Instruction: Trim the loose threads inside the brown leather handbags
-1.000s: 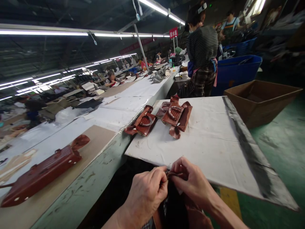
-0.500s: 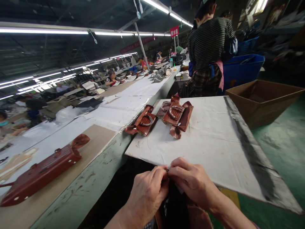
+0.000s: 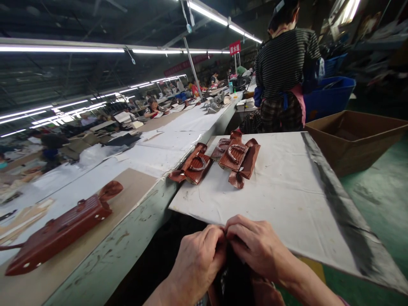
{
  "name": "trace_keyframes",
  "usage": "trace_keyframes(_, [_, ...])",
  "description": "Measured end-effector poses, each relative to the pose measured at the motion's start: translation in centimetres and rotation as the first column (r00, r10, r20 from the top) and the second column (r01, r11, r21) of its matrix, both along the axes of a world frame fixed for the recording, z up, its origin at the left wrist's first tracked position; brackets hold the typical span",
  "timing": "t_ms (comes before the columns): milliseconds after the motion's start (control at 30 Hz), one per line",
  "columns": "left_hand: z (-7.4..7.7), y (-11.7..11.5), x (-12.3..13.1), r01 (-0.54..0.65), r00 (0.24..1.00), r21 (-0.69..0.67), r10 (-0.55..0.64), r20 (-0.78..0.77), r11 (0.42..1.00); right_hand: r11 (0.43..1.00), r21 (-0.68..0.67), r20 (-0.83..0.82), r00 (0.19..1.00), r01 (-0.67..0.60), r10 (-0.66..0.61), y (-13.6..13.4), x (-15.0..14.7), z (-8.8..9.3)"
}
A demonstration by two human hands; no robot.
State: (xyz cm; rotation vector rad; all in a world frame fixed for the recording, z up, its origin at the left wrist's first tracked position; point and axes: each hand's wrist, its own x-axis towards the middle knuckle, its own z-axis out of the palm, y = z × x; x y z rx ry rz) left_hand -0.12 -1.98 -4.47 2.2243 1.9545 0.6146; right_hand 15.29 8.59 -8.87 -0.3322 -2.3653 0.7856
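My left hand and my right hand meet at the near edge of the white board, fingers pinched closed and fingertips pressed together. What they pinch is hidden behind the fingers. Below them hangs something dark, and a piece of brown leather shows under my right wrist, partly cut off by the frame. Beyond my hands, brown crocodile-textured bag pieces with wrapped handles lie on the board. Another such piece rests across the board's left edge and the bench.
A long reddish-brown bag piece lies on cardboard on the left bench. At the right stand a brown bin and a blue bin. A co-worker in a striped top stands ahead, back turned.
The view has shifted slightly, so the scene sits a little lower and to the right. My hands stay together, and the small bit that showed between the fingertips is now covered.
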Motion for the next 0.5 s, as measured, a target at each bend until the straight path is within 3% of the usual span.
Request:
trace_keyframes(133, [-0.1, 0.0, 0.0, -0.026, 0.999, 0.001, 0.026, 0.018, 1.000, 0.997, -0.071, -0.032, 0.999, 0.011, -0.013, 0.0, -0.2, -0.3])
trace_keyframes(267, [0.0, 0.0, 0.1, -0.059, 0.998, 0.000, 0.059, 0.006, 0.998, 0.967, -0.254, -0.031, 0.999, 0.007, -0.016, -0.2, -0.2, -0.5])
trace_keyframes(367, [0.2, 0.0, 0.3, -0.086, 0.996, -0.042, 0.086, -0.010, 0.995, 0.913, -0.406, -0.031, 0.998, 0.031, -0.048, -0.6, -0.2, -0.6])
trace_keyframes(500, [0.6, 0.1, 0.5, -0.143, 0.989, -0.097, 0.145, 0.013, 0.985, 0.793, -0.608, -0.051, 0.995, 0.035, -0.083, -1.2, -0.3, -0.6])
